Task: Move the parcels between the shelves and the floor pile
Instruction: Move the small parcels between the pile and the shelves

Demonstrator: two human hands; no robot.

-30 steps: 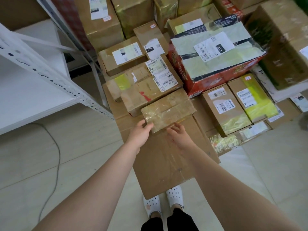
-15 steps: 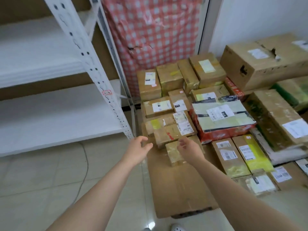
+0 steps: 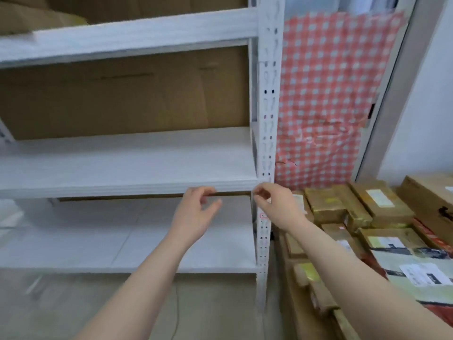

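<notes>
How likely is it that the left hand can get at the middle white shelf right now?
Probably yes. The left hand holds nothing and its fingers hover right at the front edge of the middle shelf. Nothing shows between them, and the upright post stands off to its right.

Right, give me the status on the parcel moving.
Done: the middle shelf and lower shelf show no parcels, while the floor pile is stacked with boxes. In hand: nothing; the left hand and right hand are empty by the middle shelf's front edge. Left: possibly the blurred brown shape on the top shelf.
</notes>
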